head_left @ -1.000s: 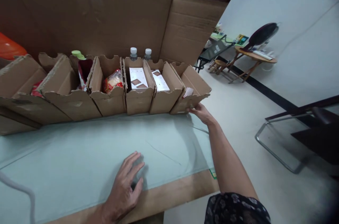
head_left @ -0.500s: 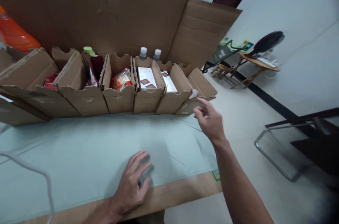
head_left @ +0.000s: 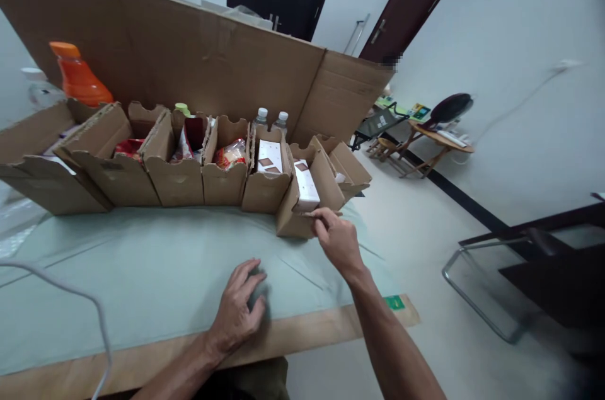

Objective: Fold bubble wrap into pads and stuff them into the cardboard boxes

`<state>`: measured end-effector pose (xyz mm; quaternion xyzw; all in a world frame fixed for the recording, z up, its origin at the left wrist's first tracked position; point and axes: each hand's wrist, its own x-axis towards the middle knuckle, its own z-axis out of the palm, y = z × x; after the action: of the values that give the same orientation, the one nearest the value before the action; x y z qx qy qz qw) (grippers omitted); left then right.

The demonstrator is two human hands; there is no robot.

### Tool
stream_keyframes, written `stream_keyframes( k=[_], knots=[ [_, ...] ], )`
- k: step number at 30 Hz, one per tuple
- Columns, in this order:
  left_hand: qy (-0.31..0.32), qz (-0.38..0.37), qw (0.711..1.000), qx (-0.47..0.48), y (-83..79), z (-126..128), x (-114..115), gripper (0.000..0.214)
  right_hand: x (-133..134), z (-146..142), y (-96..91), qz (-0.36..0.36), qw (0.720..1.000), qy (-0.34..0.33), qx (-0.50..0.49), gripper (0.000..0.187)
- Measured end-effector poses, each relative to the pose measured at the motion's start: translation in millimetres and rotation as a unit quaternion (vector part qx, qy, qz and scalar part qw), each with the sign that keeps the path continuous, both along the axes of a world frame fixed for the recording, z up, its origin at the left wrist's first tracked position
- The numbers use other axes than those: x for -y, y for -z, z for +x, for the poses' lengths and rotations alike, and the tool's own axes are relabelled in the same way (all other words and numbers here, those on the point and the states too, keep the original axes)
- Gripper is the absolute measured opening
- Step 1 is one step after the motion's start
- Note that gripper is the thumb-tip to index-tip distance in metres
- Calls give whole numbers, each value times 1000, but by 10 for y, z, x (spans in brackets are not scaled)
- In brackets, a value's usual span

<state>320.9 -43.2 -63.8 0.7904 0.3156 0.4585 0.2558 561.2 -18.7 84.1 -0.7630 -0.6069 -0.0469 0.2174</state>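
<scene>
My right hand (head_left: 336,239) pinches the front edge of a cardboard bin (head_left: 292,225), which stands forward of its neighbours. Inside that bin lies a white carton with brown squares (head_left: 306,187). My left hand (head_left: 240,299) hovers at or rests on the pale green cloth (head_left: 165,261), fingers apart and holding nothing. To the left, another bin (head_left: 266,192) holds a similar white box (head_left: 270,155), and the bin beside it has a red and clear food packet (head_left: 231,154). At the row's right end is a bin (head_left: 355,167) with something whitish in it.
Further left, bins hold red packets (head_left: 128,148). Behind the row stand an orange bottle (head_left: 82,75), white-capped bottles (head_left: 282,121) and a tall cardboard panel (head_left: 212,66). A grey cable (head_left: 70,290) crosses the cloth. A metal-framed chair (head_left: 477,299) is on the right.
My right hand has moved left from the end bin to the one with the white carton and gripped its edge. That bin has come forward. My left hand stays open over the cloth.
</scene>
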Motion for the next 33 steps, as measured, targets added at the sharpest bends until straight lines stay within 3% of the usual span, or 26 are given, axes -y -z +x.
stream_keyframes(
  k=[5,7,9,11,13,15,17,19,21,24,27,30,33],
  knots=[
    [-4,-17,1000,10,-130,-127,117,30,923,-541,-117,37,995,-51,-76,24],
    [13,-46,999,11,-183,-220,225,30,1288,-744,-238,-3,980,-127,-155,26],
    [23,-73,997,12,-217,-318,331,31,1595,-840,-339,-33,940,-226,-252,38],
    [20,-84,996,18,-234,-403,405,30,1774,-781,-362,26,906,-259,-333,41],
    [10,-82,996,27,-246,-461,432,28,1782,-588,-291,157,893,-170,-386,25],
    [1,-77,997,31,-266,-490,416,27,1636,-340,-171,263,872,-34,-412,14],
    [-6,-79,997,26,-292,-503,371,27,1399,-125,-93,298,859,56,-412,12],
    [-6,-89,996,15,-308,-511,324,28,1127,11,-138,286,878,67,-378,17],
    [-1,-96,995,4,-292,-516,299,30,815,77,-324,255,916,27,-309,24],
    [2,-84,996,-7,-192,-506,326,33,188,115,-710,171,961,-62,-210,35],
    [8,-57,998,-14,-62,-475,397,35,-601,117,-936,6,977,-80,-198,33],
    [14,-30,999,-12,15,-452,437,35,-1291,73,-888,-181,946,-27,-268,33],
    [27,-18,999,6,34,-445,422,37,-1691,5,-725,-245,920,-2,-307,30]
  ],
)
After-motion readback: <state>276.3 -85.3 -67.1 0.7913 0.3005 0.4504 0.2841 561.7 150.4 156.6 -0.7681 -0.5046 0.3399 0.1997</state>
